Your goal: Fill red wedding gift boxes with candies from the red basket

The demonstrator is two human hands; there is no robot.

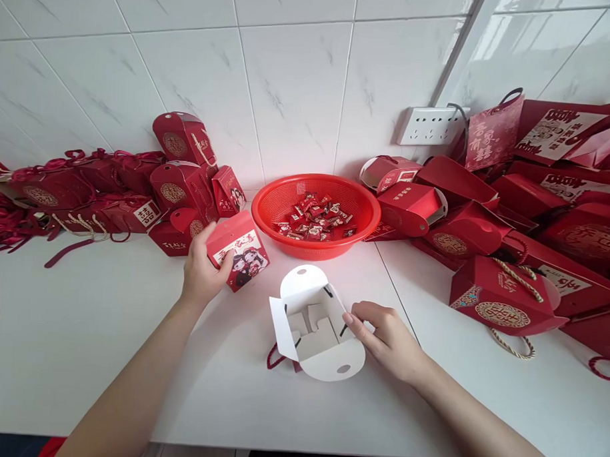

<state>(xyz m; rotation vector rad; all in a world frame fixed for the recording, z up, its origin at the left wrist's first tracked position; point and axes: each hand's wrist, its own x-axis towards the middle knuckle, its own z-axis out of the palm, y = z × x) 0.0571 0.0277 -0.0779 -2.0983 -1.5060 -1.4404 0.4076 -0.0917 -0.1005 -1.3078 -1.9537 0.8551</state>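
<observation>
so the left hand (207,268) has a red couple-print gift box (251,258) gripped, thumb across the front, fingers wrapped on the far left edge, probably since that's an easy way to hold a slim box one-handed. the right hand (387,337) is pinched narrow on the right rim of the open gift box (318,342), i'd guess to steady it with those white flaps spread. that box sits on the white table (229,399) between the hands, mouth up, just left of the right fingers and to the near right of the couple box. the red plastic basket (314,249) of wrapped candies (318,219) is just beyond it, within easy reach of both hands, which is likely why it's central.
</observation>
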